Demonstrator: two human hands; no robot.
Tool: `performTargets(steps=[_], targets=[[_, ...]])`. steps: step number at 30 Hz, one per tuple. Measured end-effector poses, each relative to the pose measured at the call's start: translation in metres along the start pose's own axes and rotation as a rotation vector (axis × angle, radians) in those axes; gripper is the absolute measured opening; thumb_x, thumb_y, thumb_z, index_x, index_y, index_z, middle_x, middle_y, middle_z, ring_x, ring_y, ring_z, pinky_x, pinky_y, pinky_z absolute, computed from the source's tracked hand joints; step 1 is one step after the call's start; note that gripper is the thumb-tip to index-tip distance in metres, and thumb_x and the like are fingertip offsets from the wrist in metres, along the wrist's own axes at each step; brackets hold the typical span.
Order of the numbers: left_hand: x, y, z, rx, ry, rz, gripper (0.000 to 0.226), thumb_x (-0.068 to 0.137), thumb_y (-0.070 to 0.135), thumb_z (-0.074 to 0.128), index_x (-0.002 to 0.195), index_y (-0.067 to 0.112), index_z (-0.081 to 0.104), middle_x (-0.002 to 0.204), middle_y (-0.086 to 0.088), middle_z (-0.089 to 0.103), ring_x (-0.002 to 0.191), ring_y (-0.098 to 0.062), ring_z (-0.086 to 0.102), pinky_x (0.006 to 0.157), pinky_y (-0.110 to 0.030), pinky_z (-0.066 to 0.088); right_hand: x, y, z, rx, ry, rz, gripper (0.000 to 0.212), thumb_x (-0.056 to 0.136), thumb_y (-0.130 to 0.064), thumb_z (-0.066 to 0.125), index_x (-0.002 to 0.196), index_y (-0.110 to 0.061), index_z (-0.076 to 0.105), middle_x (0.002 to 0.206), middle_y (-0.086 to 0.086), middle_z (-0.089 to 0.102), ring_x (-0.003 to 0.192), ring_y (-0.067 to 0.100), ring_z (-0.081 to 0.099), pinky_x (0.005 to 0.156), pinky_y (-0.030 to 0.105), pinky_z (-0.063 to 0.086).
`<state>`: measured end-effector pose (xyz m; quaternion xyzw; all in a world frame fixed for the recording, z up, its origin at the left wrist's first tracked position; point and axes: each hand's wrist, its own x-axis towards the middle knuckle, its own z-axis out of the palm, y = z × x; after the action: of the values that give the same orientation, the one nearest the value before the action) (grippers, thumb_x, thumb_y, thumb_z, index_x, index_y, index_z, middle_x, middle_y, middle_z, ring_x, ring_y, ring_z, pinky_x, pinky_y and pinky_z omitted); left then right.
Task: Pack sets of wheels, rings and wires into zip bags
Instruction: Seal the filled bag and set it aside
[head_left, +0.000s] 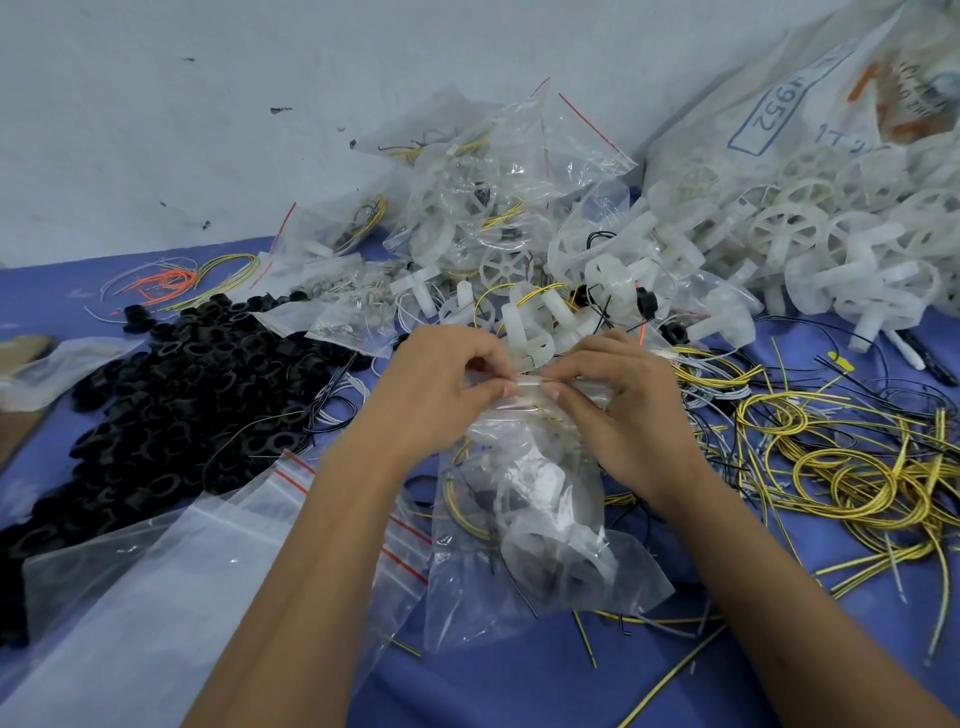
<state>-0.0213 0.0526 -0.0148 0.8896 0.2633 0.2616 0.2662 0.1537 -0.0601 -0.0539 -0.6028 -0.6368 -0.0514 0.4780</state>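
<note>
Fingers (488, 382) and thumbs of both hands pinch the mouth of a filled zip bag (530, 514) at mid-table, the left hand (441, 384) and right hand (618, 395) meeting almost fingertip to fingertip on the seal strip. The bag's long axis runs from the hands back toward the person; its strip lies crosswise, left to right, so sealing likely means sliding the pinches apart. Inside show white wheels (550, 545) and a yellow wire (460, 506). Black rings (171, 395) are heaped to the left.
</note>
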Motion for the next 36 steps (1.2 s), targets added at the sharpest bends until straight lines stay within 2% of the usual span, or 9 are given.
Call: performTargets(steps=[5, 8, 13, 18, 21, 24, 27, 32, 36], targets=[[0.0002, 0.0041, 0.0036, 0.092, -0.003, 0.069, 0.005, 0.084, 0.013, 0.080, 0.084, 0.016, 0.076, 0.085, 0.007, 0.072, 0.086, -0.014, 0.067, 0.084, -0.041, 0.053, -0.0007, -0.0009, 0.0037, -0.121, -0.005, -0.030, 0.003, 0.087, -0.013, 0.079, 0.090, -0.014, 0.078, 0.085, -0.006, 0.068, 0.090, 0.019, 0.053, 0.080, 0.032, 0.044], [0.0011, 0.0067, 0.0064, 0.071, 0.026, 0.081, 0.006, 0.084, 0.015, 0.081, 0.083, 0.018, 0.076, 0.085, 0.008, 0.072, 0.085, -0.012, 0.067, 0.083, -0.039, 0.054, -0.0009, -0.0017, 0.0033, -0.108, 0.030, -0.047, 0.004, 0.088, -0.018, 0.078, 0.089, -0.014, 0.079, 0.084, -0.006, 0.068, 0.089, 0.019, 0.053, 0.079, 0.030, 0.043], [-0.0005, -0.0007, -0.0007, 0.005, 0.039, 0.024, 0.008, 0.083, 0.015, 0.083, 0.085, 0.020, 0.078, 0.085, 0.015, 0.072, 0.083, 0.002, 0.067, 0.080, -0.021, 0.052, -0.0005, 0.0003, 0.0004, -0.073, 0.035, -0.030, 0.004, 0.084, -0.011, 0.080, 0.083, -0.014, 0.077, 0.082, -0.005, 0.070, 0.088, 0.021, 0.054, 0.076, 0.041, 0.046], [-0.0007, 0.0051, 0.0047, 0.089, 0.041, 0.100, 0.007, 0.083, 0.013, 0.082, 0.083, 0.017, 0.076, 0.084, 0.009, 0.071, 0.084, -0.012, 0.065, 0.082, -0.039, 0.052, -0.0002, -0.0017, 0.0033, -0.227, 0.011, -0.062, 0.007, 0.090, -0.024, 0.074, 0.091, -0.019, 0.079, 0.087, -0.008, 0.069, 0.092, 0.022, 0.054, 0.078, 0.050, 0.046], [0.0006, 0.0080, 0.0087, 0.063, 0.058, 0.098, 0.006, 0.084, 0.015, 0.082, 0.083, 0.019, 0.077, 0.085, 0.010, 0.072, 0.085, -0.010, 0.066, 0.084, -0.038, 0.053, -0.0009, -0.0033, 0.0031, -0.208, 0.035, -0.067, 0.006, 0.090, -0.025, 0.075, 0.092, -0.021, 0.079, 0.086, -0.011, 0.070, 0.091, 0.023, 0.055, 0.078, 0.051, 0.045], [-0.0003, 0.0021, 0.0034, -0.003, 0.059, 0.040, 0.009, 0.083, 0.018, 0.083, 0.081, 0.024, 0.076, 0.084, 0.014, 0.073, 0.085, -0.001, 0.069, 0.084, -0.029, 0.054, -0.0020, -0.0027, 0.0026, -0.165, 0.038, -0.015, 0.005, 0.084, -0.017, 0.080, 0.085, -0.021, 0.078, 0.083, -0.015, 0.069, 0.090, 0.019, 0.053, 0.079, 0.052, 0.045], [-0.0013, -0.0019, 0.0010, -0.003, 0.048, 0.055, 0.009, 0.083, 0.013, 0.083, 0.082, 0.020, 0.077, 0.082, 0.013, 0.073, 0.082, -0.001, 0.068, 0.078, -0.022, 0.051, -0.0022, -0.0041, 0.0037, -0.194, 0.021, -0.007, 0.008, 0.082, -0.016, 0.080, 0.082, -0.022, 0.076, 0.082, -0.015, 0.068, 0.089, 0.018, 0.053, 0.079, 0.052, 0.044], [-0.0013, 0.0036, 0.0065, 0.029, 0.072, 0.099, 0.008, 0.081, 0.013, 0.084, 0.080, 0.016, 0.076, 0.081, 0.008, 0.072, 0.082, -0.009, 0.068, 0.080, -0.036, 0.054, -0.0016, -0.0074, 0.0032, -0.300, 0.015, -0.043, 0.008, 0.090, -0.030, 0.074, 0.094, -0.025, 0.079, 0.089, -0.012, 0.069, 0.095, 0.024, 0.056, 0.081, 0.051, 0.044], [-0.0004, -0.0018, 0.0038, -0.100, 0.068, 0.009, 0.011, 0.079, 0.015, 0.088, 0.079, 0.019, 0.077, 0.077, 0.013, 0.073, 0.077, 0.002, 0.070, 0.072, -0.014, 0.052, -0.0018, -0.0082, 0.0021, -0.245, 0.019, -0.025, 0.006, 0.090, -0.023, 0.075, 0.092, -0.023, 0.080, 0.086, -0.013, 0.069, 0.091, 0.021, 0.054, 0.080, 0.052, 0.044]])
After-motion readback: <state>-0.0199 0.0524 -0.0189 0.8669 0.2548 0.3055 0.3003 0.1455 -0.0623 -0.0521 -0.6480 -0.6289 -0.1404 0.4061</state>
